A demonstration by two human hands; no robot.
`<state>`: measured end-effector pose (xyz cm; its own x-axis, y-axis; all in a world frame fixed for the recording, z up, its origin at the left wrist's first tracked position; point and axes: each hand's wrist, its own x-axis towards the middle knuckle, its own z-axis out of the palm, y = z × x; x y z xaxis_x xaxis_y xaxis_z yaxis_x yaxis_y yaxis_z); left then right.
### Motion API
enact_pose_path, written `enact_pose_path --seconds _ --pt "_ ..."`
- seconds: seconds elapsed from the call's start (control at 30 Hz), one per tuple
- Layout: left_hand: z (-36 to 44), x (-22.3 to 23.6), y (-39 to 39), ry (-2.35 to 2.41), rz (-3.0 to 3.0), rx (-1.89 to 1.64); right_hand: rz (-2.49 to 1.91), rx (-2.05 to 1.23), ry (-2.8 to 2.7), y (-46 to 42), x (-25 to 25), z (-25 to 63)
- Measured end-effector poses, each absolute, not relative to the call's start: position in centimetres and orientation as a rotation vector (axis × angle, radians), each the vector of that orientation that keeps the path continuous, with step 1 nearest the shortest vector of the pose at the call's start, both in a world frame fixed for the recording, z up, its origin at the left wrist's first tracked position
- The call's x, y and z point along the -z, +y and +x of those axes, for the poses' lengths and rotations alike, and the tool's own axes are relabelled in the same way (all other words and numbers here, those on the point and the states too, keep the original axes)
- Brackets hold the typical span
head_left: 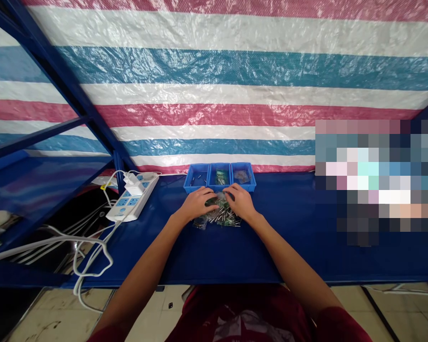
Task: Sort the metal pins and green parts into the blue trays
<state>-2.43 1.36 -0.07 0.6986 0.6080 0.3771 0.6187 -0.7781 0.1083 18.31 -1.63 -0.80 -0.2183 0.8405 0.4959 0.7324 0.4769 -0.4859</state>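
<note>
A loose pile of thin metal pins [225,216] lies on the blue table, mixed with small clear plastic bags [200,222] and some green pieces. At the pile's left side is my left hand [199,203], its thumb apart from its bent fingers, with nothing plainly held. My right hand [241,202] reaches in from the right with curled fingers at the clear plastic on top; what its fingertips hold is too small to make out. Just behind both hands stand three joined blue bins: the left bin [197,189] has a few thin pieces, the middle bin [219,189] green-and-clear packets, the right bin [244,188] clear bags.
A white power strip [128,209] with a plugged-in white adapter [133,185] lies left on the table [221,263]. White cables [92,270] loop over the front left edge. A blue metal frame [92,118] rises at the left, before a striped plastic sheet [235,69]. The right side is pixelated.
</note>
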Motion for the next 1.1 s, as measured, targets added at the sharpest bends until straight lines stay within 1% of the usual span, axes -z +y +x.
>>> enact_pose_path --seconds 0.1,0.27,0.5,0.67,0.83,0.97,1.1 --pt "-2.0 0.6 1.2 -0.975 -2.817 0.671 -1.321 -0.192 -1.857 -1.5 0.7 18.6" --pt "-1.8 0.5 1.2 -0.872 -2.810 0.831 -1.295 -0.206 -1.792 -1.5 0.5 18.7" --pt "-1.4 -0.8 0.1 -0.927 -2.656 1.375 -1.130 -0.280 -1.861 -1.9 0.2 18.5" --pt "-0.8 -1.6 -0.9 -1.213 -2.705 1.564 -1.030 -0.335 -1.871 -2.3 -0.2 18.3" --pt "-0.4 -1.6 -0.8 -1.530 -2.810 1.843 -1.064 -0.355 -1.778 -2.5 -0.1 17.9" --pt "-0.4 -1.4 -0.4 -1.634 -2.792 1.977 -1.043 -0.362 -1.784 -2.6 0.1 17.8" --pt "-0.5 -1.7 -0.5 -1.674 -2.856 2.032 -0.994 -0.373 -1.796 -2.7 0.0 17.9"
